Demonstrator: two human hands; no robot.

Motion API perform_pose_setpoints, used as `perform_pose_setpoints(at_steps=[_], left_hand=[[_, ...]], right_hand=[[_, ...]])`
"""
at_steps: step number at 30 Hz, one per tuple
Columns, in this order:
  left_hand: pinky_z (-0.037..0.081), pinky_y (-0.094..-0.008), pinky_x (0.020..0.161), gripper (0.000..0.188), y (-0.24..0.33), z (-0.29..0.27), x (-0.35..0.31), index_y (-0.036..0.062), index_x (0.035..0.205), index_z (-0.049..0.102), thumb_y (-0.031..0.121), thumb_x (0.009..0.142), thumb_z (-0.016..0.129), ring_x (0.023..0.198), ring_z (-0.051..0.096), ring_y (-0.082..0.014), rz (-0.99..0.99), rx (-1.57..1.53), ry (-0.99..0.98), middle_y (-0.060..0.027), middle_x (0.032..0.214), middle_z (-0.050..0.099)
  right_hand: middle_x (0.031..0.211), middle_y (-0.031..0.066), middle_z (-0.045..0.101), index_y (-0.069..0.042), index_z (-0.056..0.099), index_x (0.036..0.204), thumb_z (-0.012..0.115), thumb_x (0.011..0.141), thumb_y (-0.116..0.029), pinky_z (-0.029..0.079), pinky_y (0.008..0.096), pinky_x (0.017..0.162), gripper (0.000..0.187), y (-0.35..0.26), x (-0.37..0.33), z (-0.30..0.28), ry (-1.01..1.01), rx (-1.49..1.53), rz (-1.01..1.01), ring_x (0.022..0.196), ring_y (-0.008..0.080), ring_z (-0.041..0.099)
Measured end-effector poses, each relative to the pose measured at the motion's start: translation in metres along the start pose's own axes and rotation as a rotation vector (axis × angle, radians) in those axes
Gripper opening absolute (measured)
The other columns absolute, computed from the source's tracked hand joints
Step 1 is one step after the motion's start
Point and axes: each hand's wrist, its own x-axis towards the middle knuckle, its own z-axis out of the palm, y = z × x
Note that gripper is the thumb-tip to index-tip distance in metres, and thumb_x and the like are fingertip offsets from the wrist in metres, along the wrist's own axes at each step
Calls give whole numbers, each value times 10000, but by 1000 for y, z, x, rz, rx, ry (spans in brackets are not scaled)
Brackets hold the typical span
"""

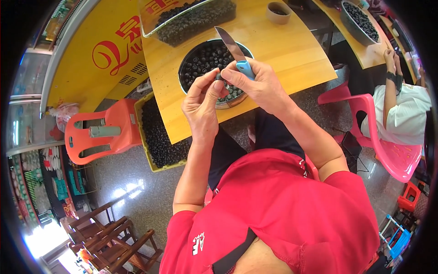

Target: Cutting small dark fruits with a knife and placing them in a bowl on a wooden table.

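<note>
My left hand (203, 102) is closed, pinching a small dark round piece (219, 77) in its fingertips. Wrapped in my right hand (264, 86) is a knife (232, 44) with a blue handle, its blade pointing up and away to the left. The right thumb reaches over to the pinched piece. Both hands are above the near side of a round bowl (226, 104) that holds many dark round pieces. Some paler bits show in the bowl under my hands, partly hidden by them.
On the wooden table (292, 59) are a clear bin (148, 31) of dark pieces and a small round cup (279, 18). A yellow crate (175, 165) of dark pieces stands below left, by an orange chair (123, 123). A person (397, 109) sits at right on a pink chair (372, 114).
</note>
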Motion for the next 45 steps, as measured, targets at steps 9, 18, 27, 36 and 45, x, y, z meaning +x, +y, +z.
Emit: perform_pose_setpoints(at_steps=[9,18,27,36,45], left_hand=[[482,-222,708,175,-1,-3,1,18,1054,580,78,899,637,764,575,-88,-77,20,-70,-26,881,620],[451,-234,689,182,-4,-3,5,5,1070,570,80,911,618,745,549,-107,-95,-210,-95,-44,873,610],[450,-236,687,180,-2,3,3,-1,1068,573,68,908,618,747,552,-116,-131,-233,-78,-58,898,614],[459,-229,679,137,6,1,1,5,1020,585,41,894,625,742,567,-117,-110,-238,-143,-46,933,600],[466,-227,734,144,17,-8,-5,-10,1028,577,-22,885,594,812,556,-97,-3,72,-119,-38,964,559]], right_hand=[[817,-24,593,-8,610,904,612,933,-221,449,226,669,215,5,1,-5,38,-85,-28,764,43,537],[800,115,592,-28,603,919,634,803,-33,471,337,582,120,9,-6,-4,131,-852,-566,683,298,598],[809,102,595,-43,600,922,637,789,-49,478,375,573,138,10,-7,-7,174,-940,-579,707,307,610],[746,19,591,-6,600,917,598,927,-166,465,274,610,161,4,-4,-11,47,-436,-148,687,106,582],[695,0,535,1,590,855,585,944,-182,385,254,561,203,-3,-4,16,98,-494,-225,642,62,446]])
